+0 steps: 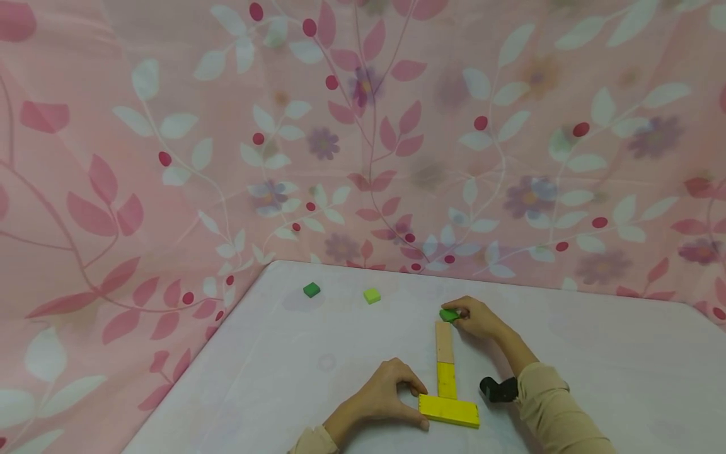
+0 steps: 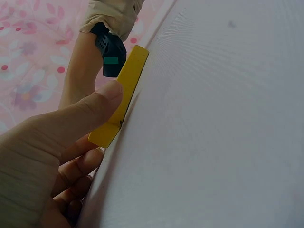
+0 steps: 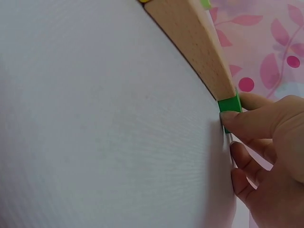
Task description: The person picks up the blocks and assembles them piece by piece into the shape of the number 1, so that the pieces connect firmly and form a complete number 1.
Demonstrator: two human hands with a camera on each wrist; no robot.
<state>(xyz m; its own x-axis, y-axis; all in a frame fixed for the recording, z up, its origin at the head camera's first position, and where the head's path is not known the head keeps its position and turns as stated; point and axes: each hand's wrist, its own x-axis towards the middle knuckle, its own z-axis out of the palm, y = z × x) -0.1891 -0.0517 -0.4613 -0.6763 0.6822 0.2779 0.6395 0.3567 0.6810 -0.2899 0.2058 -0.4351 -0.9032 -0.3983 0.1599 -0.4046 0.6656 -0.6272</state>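
My right hand (image 1: 481,318) pinches a small green block (image 1: 449,314) between thumb and fingers. In the right wrist view that green block (image 3: 230,109) meets the end of a plain wooden block (image 3: 192,40). Below the wooden block in the head view lies a short yellow block (image 1: 446,380), in line with it. A longer yellow block (image 1: 449,410) lies crosswise at the near end of this row. My left hand (image 1: 391,394) grips its left end, the thumb on the near side. The left wrist view shows the thumb against the yellow block (image 2: 128,90).
A dark green block (image 1: 311,290) and a light green block (image 1: 372,296) lie toward the back of the white-covered table (image 1: 255,378). A black wrist camera (image 1: 499,389) sits at the right sleeve. Behind the table hangs a pink floral cloth (image 1: 363,157).
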